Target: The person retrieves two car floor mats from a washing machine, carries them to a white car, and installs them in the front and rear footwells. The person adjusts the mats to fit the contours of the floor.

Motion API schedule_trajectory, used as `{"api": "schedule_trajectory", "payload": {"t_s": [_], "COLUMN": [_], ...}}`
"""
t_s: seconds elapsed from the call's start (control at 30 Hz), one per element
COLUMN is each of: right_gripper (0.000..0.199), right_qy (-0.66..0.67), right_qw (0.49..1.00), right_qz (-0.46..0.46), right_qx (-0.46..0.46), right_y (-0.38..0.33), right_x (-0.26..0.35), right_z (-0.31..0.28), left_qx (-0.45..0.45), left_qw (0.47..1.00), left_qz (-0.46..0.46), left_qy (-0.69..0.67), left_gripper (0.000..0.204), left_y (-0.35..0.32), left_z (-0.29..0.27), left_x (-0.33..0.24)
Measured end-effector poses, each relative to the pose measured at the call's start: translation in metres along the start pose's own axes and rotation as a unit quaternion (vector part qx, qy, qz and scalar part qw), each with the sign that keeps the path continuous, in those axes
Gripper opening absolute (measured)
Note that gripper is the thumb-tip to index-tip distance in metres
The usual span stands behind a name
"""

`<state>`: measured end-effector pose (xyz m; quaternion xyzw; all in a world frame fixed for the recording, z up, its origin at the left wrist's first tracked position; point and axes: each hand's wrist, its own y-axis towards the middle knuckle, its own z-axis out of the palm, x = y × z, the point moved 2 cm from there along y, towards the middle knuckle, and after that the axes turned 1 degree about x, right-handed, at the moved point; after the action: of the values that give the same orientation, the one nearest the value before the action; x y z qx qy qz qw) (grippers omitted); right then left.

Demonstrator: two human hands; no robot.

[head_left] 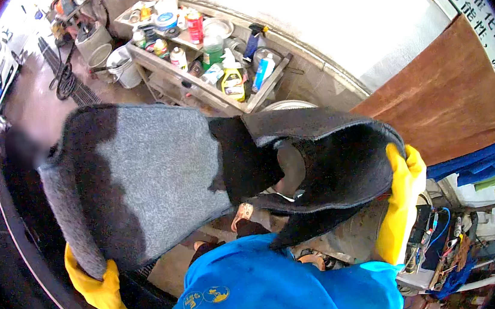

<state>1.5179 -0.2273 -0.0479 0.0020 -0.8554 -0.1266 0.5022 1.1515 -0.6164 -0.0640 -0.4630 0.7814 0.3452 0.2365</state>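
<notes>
A large car floor mat [158,164] hangs spread between my two hands in front of my body. Its left part is grey felt with dark patches; the right part is black and curls up into a hollow, with an opening near the middle. My left hand [97,285], in a yellow rubber glove, grips the rolled lower left edge. The yellow-gloved right hand [406,180] has its fingers wrapped over the raised rim at the mat's right end. Both thumbs are partly hidden by the mat and the gloves.
A dark car body [18,239] stands close at my left. Ahead is a wooden shelf [157,70] crowded with bottles and tubs, with white buckets [123,66] beside it. Brown cloth [452,91] and blue towels [477,160] hang at the right, above tools and cables [443,236].
</notes>
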Motion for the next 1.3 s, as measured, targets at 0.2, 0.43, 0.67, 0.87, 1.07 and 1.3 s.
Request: {"api": "schedule_trajectory", "payload": {"t_s": [0.2, 0.43, 0.67, 0.87, 1.07, 1.3], "right_gripper": [0.024, 0.019, 0.015, 0.015, 0.013, 0.024], "right_qy": [0.012, 0.137, 0.148, 0.165, 0.107, -0.045], "right_qw": [0.996, 0.965, 0.909, 0.87, 0.841, 0.802], "right_qz": [-0.066, -0.079, -0.138, -0.147, -0.176, -0.363], "right_qx": [0.05, 0.208, 0.364, 0.44, 0.5, 0.473], "right_y": [-0.033, -0.084, -0.128, -0.171, -0.199, -0.239], "right_x": [0.109, 0.237, 0.3, 0.322, 0.355, 0.423], "right_z": [-0.005, 0.077, 0.216, 0.363, 0.518, 0.701], "left_qx": [-0.07, -0.072, 0.049, -0.013, -0.092, -0.134], "left_qw": [0.997, 0.996, 0.982, 0.965, 0.936, 0.898], "left_qz": [-0.033, -0.051, -0.181, -0.261, -0.326, -0.387], "left_qy": [0.004, -0.016, -0.007, 0.029, 0.09, 0.159], "left_gripper": [0.073, 0.069, 0.069, 0.071, 0.071, 0.073], "left_y": [-0.02, -0.042, -0.026, 0.0, 0.046, 0.18], "left_z": [-0.089, -0.144, -0.15, -0.148, -0.14, -0.124], "left_x": [0.077, 0.147, 0.187, 0.249, 0.316, 0.358]}}
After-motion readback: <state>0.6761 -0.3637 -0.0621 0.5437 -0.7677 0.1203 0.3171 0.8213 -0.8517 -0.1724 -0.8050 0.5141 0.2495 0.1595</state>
